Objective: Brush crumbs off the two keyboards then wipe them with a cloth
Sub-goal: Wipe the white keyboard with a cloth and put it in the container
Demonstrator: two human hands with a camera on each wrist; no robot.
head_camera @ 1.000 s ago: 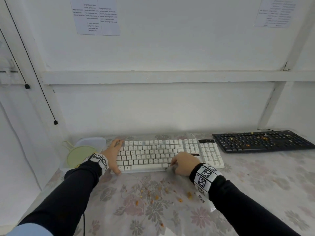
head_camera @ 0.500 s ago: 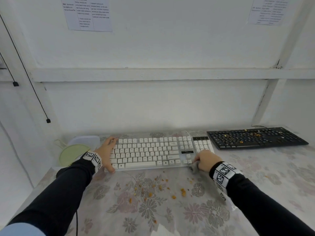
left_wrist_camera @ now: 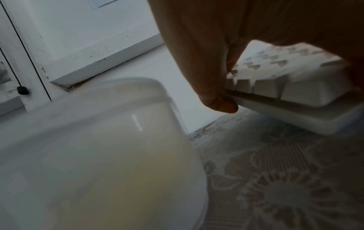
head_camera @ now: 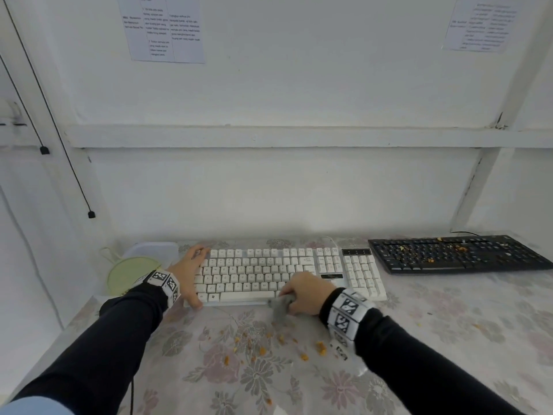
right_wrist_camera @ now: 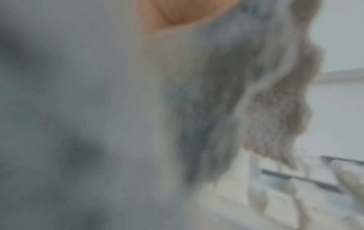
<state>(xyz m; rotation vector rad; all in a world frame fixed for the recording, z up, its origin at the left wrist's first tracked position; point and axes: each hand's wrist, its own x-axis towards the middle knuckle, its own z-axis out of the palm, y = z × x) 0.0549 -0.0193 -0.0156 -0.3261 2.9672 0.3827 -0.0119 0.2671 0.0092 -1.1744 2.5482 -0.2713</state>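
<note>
Across the lower half of the head view my table (head_camera: 449,330) spreads under a flowered cloth, backed by a white wall (head_camera: 299,187) with two printed sheets (head_camera: 163,26) taped near the top edge. Bare tabletop lies open at lower right. At centre sits the white keyboard (head_camera: 269,268), and at the right edge, apart from it, the black keyboard (head_camera: 457,254) carries orange crumbs on its keys. At left a clear plastic tub (head_camera: 155,250) with a pale green strainer (head_camera: 128,275) stands just beside the white keyboard. More crumbs (head_camera: 263,350) lie scattered on the table in front of it. My left hand (head_camera: 188,274) clasps the keyboard's left end, thumb at the front corner, fingers along the side. My right hand (head_camera: 308,293) is curled around a bunched grey cloth (head_camera: 281,305) at the keyboard's front edge.
</note>
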